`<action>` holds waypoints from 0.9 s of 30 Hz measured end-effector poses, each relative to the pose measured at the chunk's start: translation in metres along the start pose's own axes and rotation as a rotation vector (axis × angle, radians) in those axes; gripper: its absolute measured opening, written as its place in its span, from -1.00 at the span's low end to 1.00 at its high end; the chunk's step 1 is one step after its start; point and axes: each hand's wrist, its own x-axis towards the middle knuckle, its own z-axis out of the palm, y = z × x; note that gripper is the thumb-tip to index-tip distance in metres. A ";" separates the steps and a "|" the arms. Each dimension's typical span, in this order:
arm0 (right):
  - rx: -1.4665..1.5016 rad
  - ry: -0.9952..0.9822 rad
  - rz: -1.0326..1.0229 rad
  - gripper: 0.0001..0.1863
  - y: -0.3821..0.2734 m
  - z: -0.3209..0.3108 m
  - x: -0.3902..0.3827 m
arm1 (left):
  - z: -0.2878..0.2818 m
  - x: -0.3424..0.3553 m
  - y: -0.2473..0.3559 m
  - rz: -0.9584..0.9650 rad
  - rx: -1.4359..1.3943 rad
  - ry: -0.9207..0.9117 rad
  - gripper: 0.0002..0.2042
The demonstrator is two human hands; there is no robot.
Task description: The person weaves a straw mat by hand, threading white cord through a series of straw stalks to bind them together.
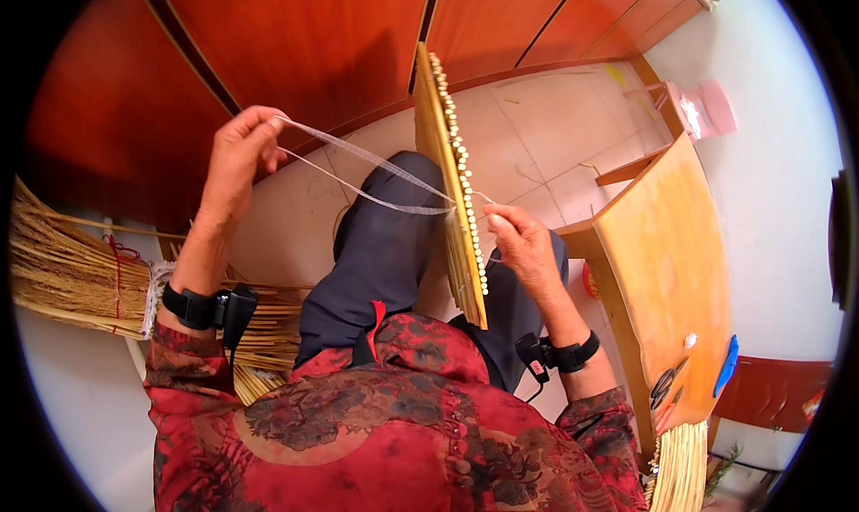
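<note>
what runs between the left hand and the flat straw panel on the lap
In the head view, two strands of pale cord stretch taut from the left hand to the straw panel.

To my left a thick bundle of dry golden straw [67, 275] lies across the floor, bound with a thin red cord [116, 279] and a band of pale cloth [154, 297]. Behind it stand dark reddish-brown wooden cabinet doors [295, 38], running along the top of my view. The floor is laid with pale beige square tiles [546, 145]. To my right sits a low light-orange wooden table [667, 244]; on its near end I see black-handled scissors [664, 385] and, at its edge, a small blue plastic piece [727, 365]. A short sheaf of yellow straw [682, 467] hangs just below that end. Farther off, near the white wall, stands a small pink plastic stool [707, 110].
</note>
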 end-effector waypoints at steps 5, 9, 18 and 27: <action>0.213 0.086 0.067 -0.77 -0.006 -0.024 0.007 | 0.028 0.016 0.020 0.067 0.271 0.007 -0.85; -0.534 0.190 -0.203 -0.81 0.011 -0.032 0.016 | 0.088 0.031 0.018 0.420 0.532 -0.366 -0.78; -0.112 -0.004 0.051 -0.84 -0.006 -0.046 0.015 | 0.198 0.062 0.006 0.530 1.152 -0.869 -0.72; -0.724 0.606 -0.228 -0.82 -0.041 -0.181 0.010 | 0.180 0.056 0.000 0.481 1.043 -0.827 -0.71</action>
